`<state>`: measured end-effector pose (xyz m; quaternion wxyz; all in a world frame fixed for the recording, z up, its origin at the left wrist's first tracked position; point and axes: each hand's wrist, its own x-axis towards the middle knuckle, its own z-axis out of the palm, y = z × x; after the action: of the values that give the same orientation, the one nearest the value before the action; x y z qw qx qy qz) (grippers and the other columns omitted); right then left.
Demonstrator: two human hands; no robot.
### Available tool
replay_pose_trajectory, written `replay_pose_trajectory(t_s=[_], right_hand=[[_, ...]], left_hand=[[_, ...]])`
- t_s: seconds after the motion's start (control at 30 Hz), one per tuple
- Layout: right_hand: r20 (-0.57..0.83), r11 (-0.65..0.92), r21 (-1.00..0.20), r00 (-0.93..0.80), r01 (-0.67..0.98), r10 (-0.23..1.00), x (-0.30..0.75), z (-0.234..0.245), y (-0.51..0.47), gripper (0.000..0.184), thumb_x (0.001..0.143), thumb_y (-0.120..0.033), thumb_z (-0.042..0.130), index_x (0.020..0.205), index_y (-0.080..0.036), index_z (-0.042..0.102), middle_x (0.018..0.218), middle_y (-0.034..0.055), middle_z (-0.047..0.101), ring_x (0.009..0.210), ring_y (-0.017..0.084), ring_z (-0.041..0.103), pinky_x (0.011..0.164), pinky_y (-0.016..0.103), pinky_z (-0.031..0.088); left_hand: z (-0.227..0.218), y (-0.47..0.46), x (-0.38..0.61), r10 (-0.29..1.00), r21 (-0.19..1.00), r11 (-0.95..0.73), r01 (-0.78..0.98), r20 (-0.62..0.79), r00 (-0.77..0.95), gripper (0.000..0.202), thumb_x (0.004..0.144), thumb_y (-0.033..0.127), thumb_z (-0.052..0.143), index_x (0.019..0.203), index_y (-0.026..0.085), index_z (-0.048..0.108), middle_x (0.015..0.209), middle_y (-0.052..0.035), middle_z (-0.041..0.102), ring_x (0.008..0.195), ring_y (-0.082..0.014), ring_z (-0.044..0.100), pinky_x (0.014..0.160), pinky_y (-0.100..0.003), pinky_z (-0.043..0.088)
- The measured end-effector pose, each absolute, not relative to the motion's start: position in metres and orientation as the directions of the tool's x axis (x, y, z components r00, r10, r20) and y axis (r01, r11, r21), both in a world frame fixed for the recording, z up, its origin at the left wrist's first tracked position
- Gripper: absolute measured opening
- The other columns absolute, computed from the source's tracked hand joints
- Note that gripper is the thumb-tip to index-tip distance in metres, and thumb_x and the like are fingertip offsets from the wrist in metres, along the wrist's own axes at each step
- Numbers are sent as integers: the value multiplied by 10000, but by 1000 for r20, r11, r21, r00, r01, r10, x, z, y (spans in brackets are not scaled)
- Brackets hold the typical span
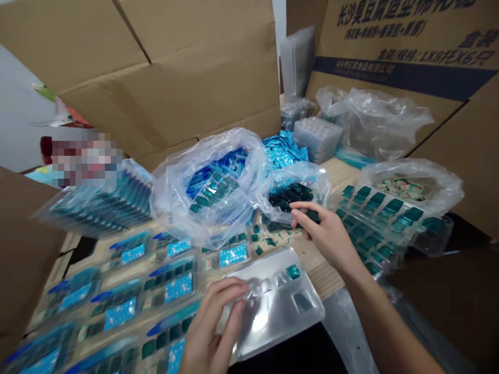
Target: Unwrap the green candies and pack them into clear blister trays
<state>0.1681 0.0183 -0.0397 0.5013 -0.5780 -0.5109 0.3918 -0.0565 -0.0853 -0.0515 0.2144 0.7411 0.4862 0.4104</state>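
Note:
A shiny clear plastic blister tray (pixel 273 323) lies tilted at the table's near edge, with one dark green square piece (pixel 292 271) in its row of small pockets. My left hand (pixel 216 322) rests on the tray's left part, fingers bent, thumb apart from them. Over the near edge of a plastic bag of dark green pieces (pixel 290 195) is my right hand (pixel 322 226), thumb and forefinger stretched out and apart. A dark patch shows between those fingers; whether it is a held piece or the bag's contents is unclear. Loose green bits (pixel 268 241) lie below the bag.
Filled trays with blue packets (pixel 178 287) cover the left side. A large bag (pixel 171 176) holds blue sticks. Blue packets (pixel 284 148) are heaped behind. Stacked trays of green pieces (pixel 376 208) stand at right, near another bag (pixel 448 182). Cardboard boxes (pixel 218 67) wall the back.

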Motion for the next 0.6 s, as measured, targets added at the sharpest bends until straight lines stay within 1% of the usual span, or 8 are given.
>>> replay_pose_trajectory(t_s=[0.1,0.2,0.27,0.33,0.4,0.43,0.5,0.6], right_hand=[[-134,-171,-970,-211,-172,968,154,-31,-17,428,859,-550,584,1025,-169,685,666,3,653,415,73,453,417,211,326],[-154,-335,-863,-435,-378,887,138,-26,-42,508,907,-620,506,1096,-186,689,715,4,660,452,64,477,461,208,363],[-158,-349,-858,-453,-377,877,131,-28,-49,586,931,-664,408,1136,-202,707,746,21,676,535,99,548,535,241,438],[-200,-328,-899,-396,-288,896,128,-31,-52,635,929,-694,363,1176,-226,714,825,47,705,733,160,636,698,302,503],[-239,-303,-937,-314,-172,919,128,-34,-53,641,910,-714,379,1204,-251,711,923,63,717,937,206,645,867,357,490],[-254,-303,-943,-286,-140,924,128,-34,-53,638,901,-719,394,1213,-260,708,953,66,716,978,216,638,894,369,485],[-271,-324,-932,-280,-163,921,129,-34,-53,624,901,-711,407,1220,-263,701,963,66,710,921,208,645,822,357,519],[-242,-347,-883,-327,-317,914,126,-33,-52,521,911,-652,468,1142,-260,722,900,36,692,707,137,613,606,256,517]], left_hand=[[-42,-81,-52,876,697,-479,534,419,238,263,963,114,510,1158,270,592,1127,-10,611,1102,-125,589,963,-193,466],[-32,-78,-40,842,633,-534,560,453,292,274,983,229,534,1257,240,534,1219,-48,549,1179,-162,526,1036,-253,426],[-27,-76,-34,826,558,-555,617,458,329,310,979,282,549,1277,208,510,1251,-73,516,1207,-186,491,1072,-290,392],[-25,-75,-31,824,498,-553,668,449,347,281,983,276,540,1250,192,517,1246,-81,500,1202,-190,478,1070,-293,380],[-25,-74,-33,834,475,-539,696,416,362,243,989,238,521,1229,195,527,1238,-78,489,1192,-187,476,1054,-287,383],[-25,-74,-35,838,477,-537,696,397,375,239,990,212,512,1228,199,527,1235,-76,485,1188,-184,476,1046,-283,387],[-26,-74,-40,840,494,-538,683,381,386,230,979,140,501,1197,204,532,1206,-67,489,1168,-172,486,1028,-270,397],[-26,-75,-42,842,522,-533,666,409,353,229,946,43,468,1086,208,542,1134,-48,504,1111,-147,511,987,-238,422]])
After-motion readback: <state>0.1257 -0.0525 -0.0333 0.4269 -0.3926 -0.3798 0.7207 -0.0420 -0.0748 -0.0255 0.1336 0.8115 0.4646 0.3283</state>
